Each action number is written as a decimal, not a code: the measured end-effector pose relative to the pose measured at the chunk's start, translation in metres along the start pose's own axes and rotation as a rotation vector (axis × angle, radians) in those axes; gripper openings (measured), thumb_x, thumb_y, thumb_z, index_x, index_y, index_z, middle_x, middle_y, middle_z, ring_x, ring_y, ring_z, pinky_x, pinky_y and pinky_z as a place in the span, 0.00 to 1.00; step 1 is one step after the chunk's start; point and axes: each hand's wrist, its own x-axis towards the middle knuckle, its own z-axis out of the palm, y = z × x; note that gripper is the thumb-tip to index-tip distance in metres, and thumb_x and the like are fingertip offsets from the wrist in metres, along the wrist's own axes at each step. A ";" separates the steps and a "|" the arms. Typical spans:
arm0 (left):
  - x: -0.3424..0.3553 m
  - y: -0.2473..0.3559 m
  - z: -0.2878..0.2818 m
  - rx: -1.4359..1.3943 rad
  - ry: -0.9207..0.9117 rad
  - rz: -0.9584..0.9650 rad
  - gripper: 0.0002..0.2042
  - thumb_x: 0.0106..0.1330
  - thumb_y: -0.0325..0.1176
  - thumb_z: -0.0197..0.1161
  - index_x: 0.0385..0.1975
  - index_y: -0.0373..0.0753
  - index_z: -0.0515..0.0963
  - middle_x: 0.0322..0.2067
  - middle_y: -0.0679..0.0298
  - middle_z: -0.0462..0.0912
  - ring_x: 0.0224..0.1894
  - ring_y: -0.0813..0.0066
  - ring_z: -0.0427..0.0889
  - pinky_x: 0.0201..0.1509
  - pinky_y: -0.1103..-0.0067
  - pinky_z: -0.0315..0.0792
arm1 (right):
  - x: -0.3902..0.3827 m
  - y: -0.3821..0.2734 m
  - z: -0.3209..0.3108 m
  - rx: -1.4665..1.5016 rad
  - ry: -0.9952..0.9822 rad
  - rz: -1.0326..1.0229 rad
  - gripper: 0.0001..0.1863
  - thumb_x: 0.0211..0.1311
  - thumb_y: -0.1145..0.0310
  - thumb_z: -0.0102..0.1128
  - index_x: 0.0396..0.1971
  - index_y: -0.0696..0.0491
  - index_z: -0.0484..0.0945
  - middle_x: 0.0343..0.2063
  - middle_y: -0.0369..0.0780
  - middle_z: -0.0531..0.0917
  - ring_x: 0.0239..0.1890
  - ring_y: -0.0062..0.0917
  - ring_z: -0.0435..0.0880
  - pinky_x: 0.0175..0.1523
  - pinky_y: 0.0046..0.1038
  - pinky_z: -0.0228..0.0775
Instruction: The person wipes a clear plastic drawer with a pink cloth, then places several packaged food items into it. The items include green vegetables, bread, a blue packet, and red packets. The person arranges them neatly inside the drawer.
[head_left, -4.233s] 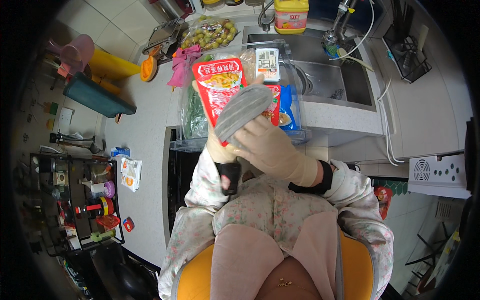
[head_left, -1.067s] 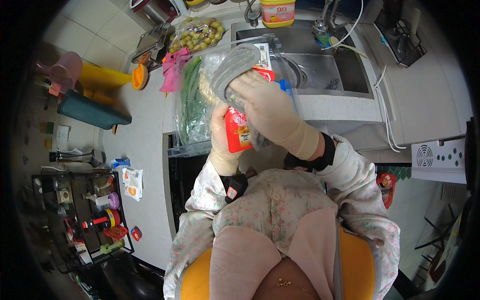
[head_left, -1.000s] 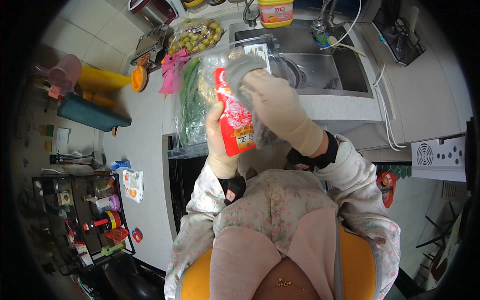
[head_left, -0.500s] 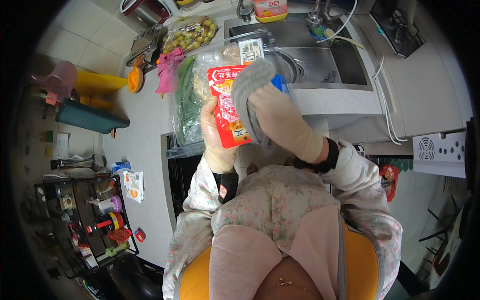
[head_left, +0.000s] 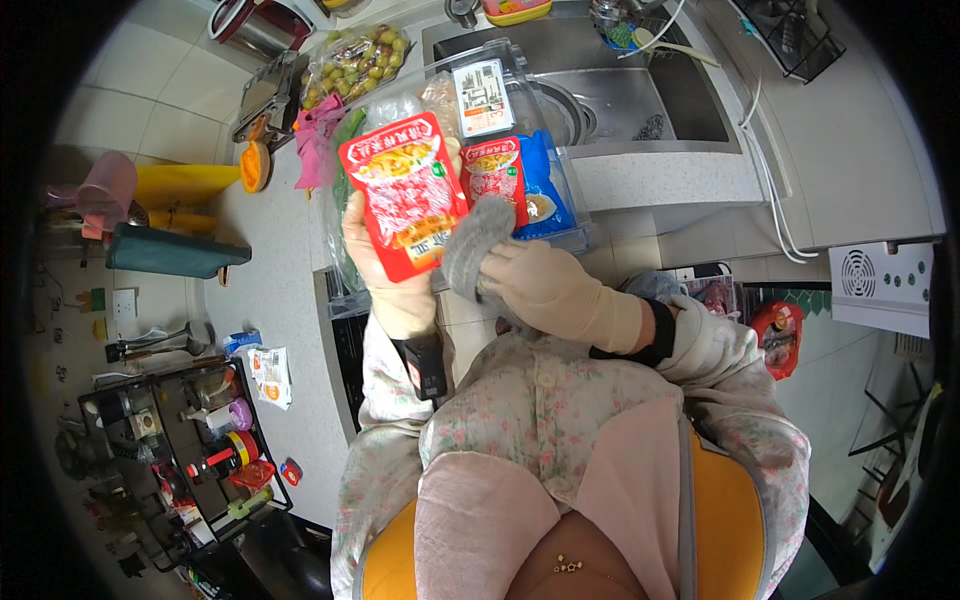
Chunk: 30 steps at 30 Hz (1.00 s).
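Observation:
My left hand, in a pale thin glove, grips a red food pouch by its left edge, with the printed front facing up. A grey cloth is bunched in my gloved right hand, close to the pouch's lower right corner. Beneath both hands lies a clear plastic bin. Inside it are a second, smaller-looking red pouch, a blue packet and a white printed pack. Leafy greens at the bin's left side are partly hidden by the held pouch.
A steel sink is set into the counter beyond the bin. At the back left are a bag of round green fruit, a pink cloth and a cut orange squash. A black rack of bottles stands at left.
The pouch has moved left and tilted, so its front shows more fully. My right hand and the cloth have come down off its face, uncovering the second red pouch and the blue packet.

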 end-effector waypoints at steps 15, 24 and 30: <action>0.083 -0.030 -0.054 0.952 0.216 -0.251 0.23 0.62 0.28 0.62 0.56 0.31 0.66 0.48 0.46 0.79 0.46 0.54 0.82 0.50 0.66 0.79 | -0.137 0.142 -0.133 0.223 0.724 0.769 0.24 0.67 0.63 0.57 0.55 0.65 0.71 0.48 0.45 0.79 0.50 0.26 0.76 0.57 0.23 0.65; 0.092 -0.068 -0.046 2.520 -0.107 -0.258 0.54 0.50 0.67 0.64 0.67 0.28 0.54 0.51 0.37 0.75 0.56 0.48 0.75 0.60 0.69 0.67 | -0.175 0.178 -0.139 0.091 0.667 0.895 0.26 0.67 0.61 0.57 0.56 0.65 0.70 0.53 0.52 0.77 0.56 0.35 0.76 0.61 0.28 0.64; 0.127 -0.083 -0.070 2.493 -0.042 -0.557 0.57 0.47 0.57 0.70 0.68 0.26 0.44 0.50 0.37 0.75 0.54 0.47 0.77 0.57 0.70 0.69 | -0.172 0.190 -0.134 -0.049 0.625 0.873 0.22 0.67 0.63 0.56 0.54 0.65 0.72 0.46 0.49 0.82 0.48 0.29 0.80 0.56 0.25 0.67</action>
